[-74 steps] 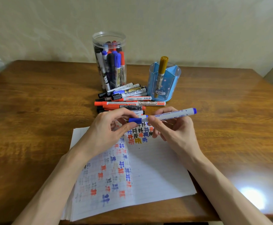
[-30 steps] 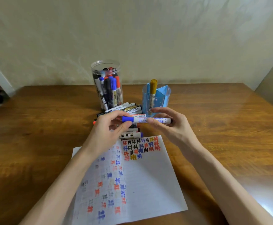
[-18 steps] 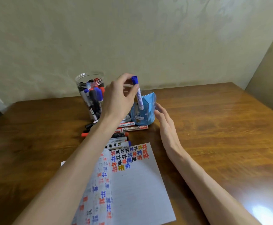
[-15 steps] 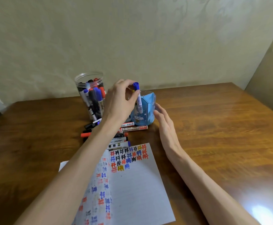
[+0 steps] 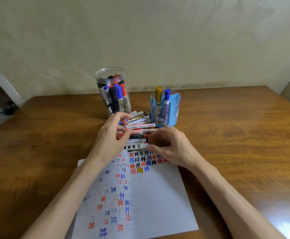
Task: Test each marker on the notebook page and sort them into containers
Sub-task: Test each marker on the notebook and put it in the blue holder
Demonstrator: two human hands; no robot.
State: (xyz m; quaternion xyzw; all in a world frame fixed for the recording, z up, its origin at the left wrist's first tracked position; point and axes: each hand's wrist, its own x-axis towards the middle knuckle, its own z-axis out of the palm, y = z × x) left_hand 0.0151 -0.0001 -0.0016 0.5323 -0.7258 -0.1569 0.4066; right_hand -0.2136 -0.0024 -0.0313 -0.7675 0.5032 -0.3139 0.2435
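Head view: a wooden table (image 5: 227,135) stands against a pale wall (image 5: 158,40). An open notebook (image 5: 158,195) lies at the near edge. The top of its right page carries rows of test marks (image 5: 144,161) in red, blue, black and gold, and fainter marks cover the left page. Beyond the notebook a pile of markers (image 5: 140,125) lies flat on the table, the barrels running roughly left to right. Behind the pile on the left stands a clear jar (image 5: 100,80), upright and packed with black, blue and red markers. Behind the pile on the right stands a blue holder (image 5: 174,107), upright, with a gold marker (image 5: 158,94) and a blue marker (image 5: 166,100) standing side by side in it, caps up. Both forearms reach in from the near edge. The left hand (image 5: 111,140) is over the left end of the pile, its fingers loosely curled and spread among the barrels. Motion blur hides whether it holds a marker. The right hand (image 5: 171,147) is at the pile's near right corner, just above the page. Its curled fingertips are at the end of a white marker (image 5: 135,146), and the blur hides whether they pinch it.
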